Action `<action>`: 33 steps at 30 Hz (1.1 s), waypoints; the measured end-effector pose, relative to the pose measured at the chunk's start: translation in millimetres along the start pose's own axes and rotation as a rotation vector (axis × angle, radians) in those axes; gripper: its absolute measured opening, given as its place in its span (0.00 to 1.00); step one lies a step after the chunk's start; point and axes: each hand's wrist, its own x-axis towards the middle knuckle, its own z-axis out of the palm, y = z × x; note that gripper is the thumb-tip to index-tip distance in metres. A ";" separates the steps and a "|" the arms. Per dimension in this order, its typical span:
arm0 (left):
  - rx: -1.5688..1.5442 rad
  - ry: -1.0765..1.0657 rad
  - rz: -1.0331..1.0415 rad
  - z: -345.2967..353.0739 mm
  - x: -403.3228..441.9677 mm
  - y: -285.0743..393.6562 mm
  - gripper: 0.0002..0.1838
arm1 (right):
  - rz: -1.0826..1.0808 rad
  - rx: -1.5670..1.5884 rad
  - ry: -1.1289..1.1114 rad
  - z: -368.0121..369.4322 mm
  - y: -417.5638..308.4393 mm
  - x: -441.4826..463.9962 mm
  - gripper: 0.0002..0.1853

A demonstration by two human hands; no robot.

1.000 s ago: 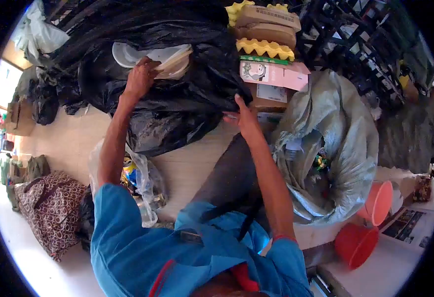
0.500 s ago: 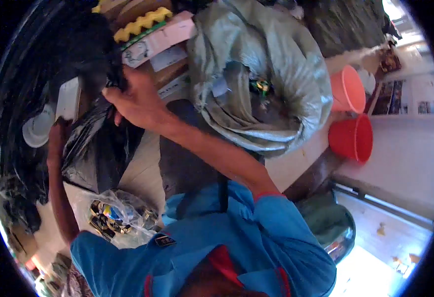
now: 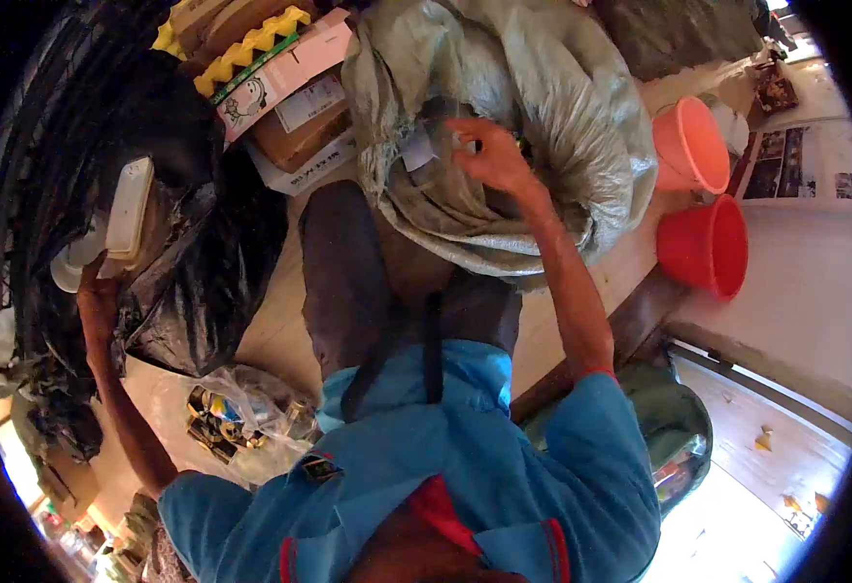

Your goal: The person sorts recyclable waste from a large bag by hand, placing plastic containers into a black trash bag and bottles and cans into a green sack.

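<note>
The left hand (image 3: 97, 282), fingers bent, touches the pale trays (image 3: 130, 209); the right hand (image 3: 492, 158), loosely curled, reaches over the open sack (image 3: 601, 107), arm outstretched.

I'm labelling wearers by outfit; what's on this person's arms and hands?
Short blue sleeves, the right one with a thin reddish edge at its cuff. Both forearms are bare, and the left hand and right hand show no gloves.
</note>
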 end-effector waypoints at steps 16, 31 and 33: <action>-0.960 -0.086 0.280 252.3 78.0 355.5 0.10 | 0.158 -0.419 0.078 30.3 35.2 -7.4 0.10; -0.162 0.059 0.360 272.2 179.1 300.7 0.32 | 0.467 -0.336 0.461 19.4 36.5 1.2 0.21; -0.098 0.005 0.340 275.7 173.5 303.9 0.31 | 0.516 -0.294 0.505 17.2 37.4 0.5 0.26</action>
